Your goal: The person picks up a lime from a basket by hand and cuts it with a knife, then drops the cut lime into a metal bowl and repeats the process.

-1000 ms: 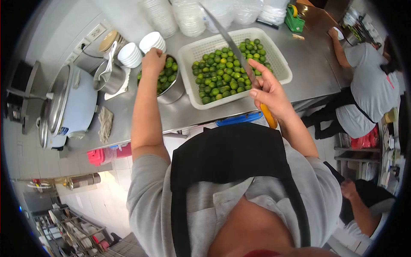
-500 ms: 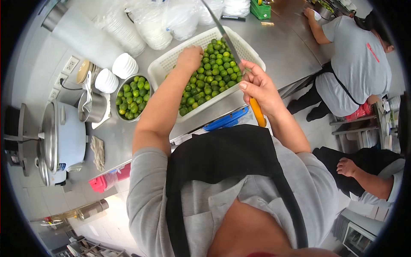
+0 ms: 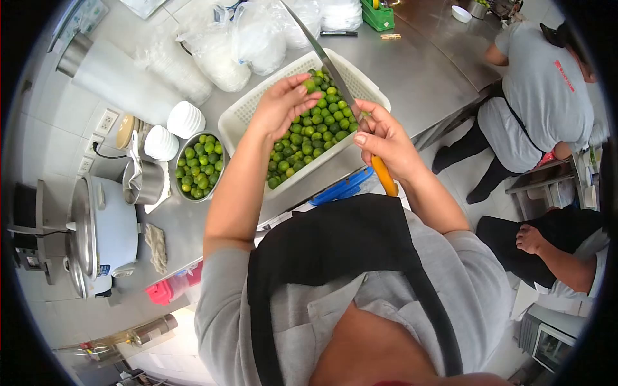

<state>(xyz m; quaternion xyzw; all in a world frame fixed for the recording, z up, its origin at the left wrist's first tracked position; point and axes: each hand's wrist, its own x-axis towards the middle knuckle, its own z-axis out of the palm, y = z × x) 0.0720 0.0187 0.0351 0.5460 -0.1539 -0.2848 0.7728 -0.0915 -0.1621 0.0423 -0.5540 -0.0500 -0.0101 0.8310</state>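
A white perforated basket [image 3: 241, 122] full of green limes [image 3: 312, 135] stands on the metal counter. Over its far left part is my left hand [image 3: 284, 106], thumb and fingers round a single lime [image 3: 309, 85]. My right hand [image 3: 386, 138], at the basket's right front corner, grips a long knife near where the blade meets the orange handle [image 3: 384, 175]. The blade [image 3: 325, 61] points up and to the left across the basket, just beyond the held lime. A metal bowl [image 3: 217, 174] of limes sits to the left of the basket.
Stacked white bowls [image 3: 161, 143], a metal pot [image 3: 150, 182], a cloth [image 3: 156, 248] and a large cooker [image 3: 116, 222] line the left. Bagged containers [image 3: 261, 38] stand behind the basket. One person [image 3: 544, 96] works at the right; another person's hand [image 3: 530, 239] shows lower right.
My left hand has come up out of the limes and turned, its fingers now showing with a lime between them. The knife stays in my right hand. The view has shifted slightly.
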